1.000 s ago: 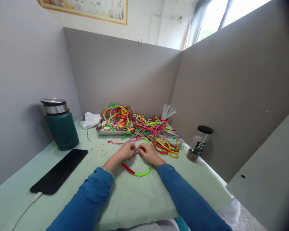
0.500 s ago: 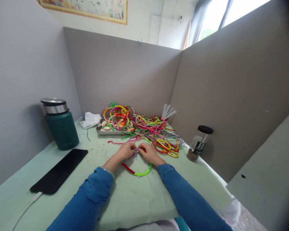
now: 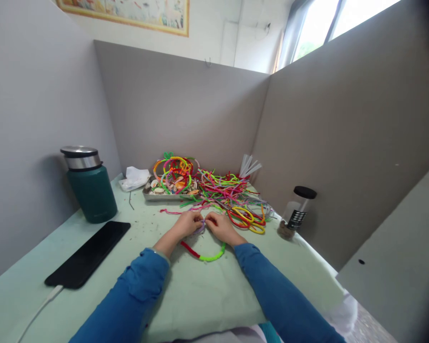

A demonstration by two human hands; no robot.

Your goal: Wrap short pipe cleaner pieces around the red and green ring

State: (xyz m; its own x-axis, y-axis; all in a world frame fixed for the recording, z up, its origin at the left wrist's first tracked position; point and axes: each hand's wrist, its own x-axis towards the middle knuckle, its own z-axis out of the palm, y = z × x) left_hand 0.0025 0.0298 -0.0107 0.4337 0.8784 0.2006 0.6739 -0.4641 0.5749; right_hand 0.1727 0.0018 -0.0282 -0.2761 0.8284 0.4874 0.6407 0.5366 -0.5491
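Three grey partitions [image 3: 182,105] enclose the pale green tabletop [image 3: 207,290]. Close together, the left hand [image 3: 189,223] and right hand [image 3: 219,226] pinch a purple strand [image 3: 200,228].

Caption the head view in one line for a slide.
Left hand and right hand pinch a purple strand just beyond a red-and-green curved piece, before a colourful heap of strands.

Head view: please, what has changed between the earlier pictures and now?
Nothing clearly moved, was grasped or released. The left hand and right hand stay together at the purple pipe cleaner; the red-and-green curved strip remains below.
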